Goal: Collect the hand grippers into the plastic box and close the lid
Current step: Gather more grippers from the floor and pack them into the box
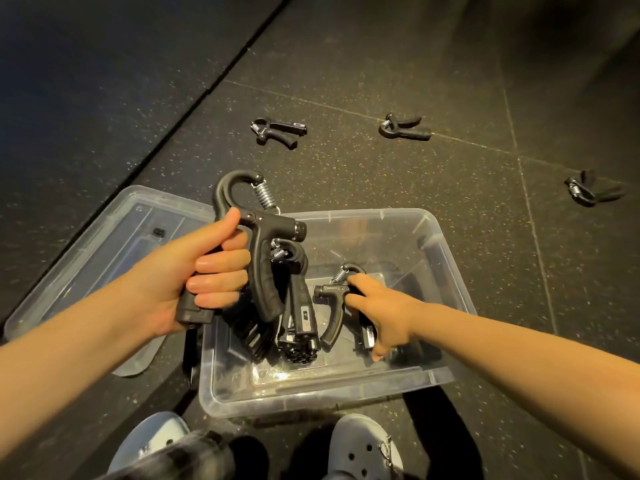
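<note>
You're standing on a dark, speckled rubber floor (pixel 415 188) laid in large tiles with thin seams, and a darker strip runs along your left. The clear plastic box (pixel 311 398) sits open on it just ahead of your light clogs (pixel 367 448), with its lid (pixel 104 244) lying flat on the floor on its left side. Your left hand (pixel 204 271) is clenched round one handle of a raised hand gripper (pixel 263 244), held above the box's left edge. Your right hand (pixel 381 313) reaches down inside the box, its fingers curled over a handle of a second hand gripper (pixel 332 306) on the bottom. A pile of grippers (pixel 298 323) lies beside it, partly hidden behind the raised one, so you cannot count them. Three loose grippers lie on the floor beyond the box: a left one (pixel 278 131), a middle one (pixel 405 128) and a far-right one (pixel 594 192), the last blurred. A dark blurred shape (pixel 180 455) at the bottom edge cannot be made out.
</note>
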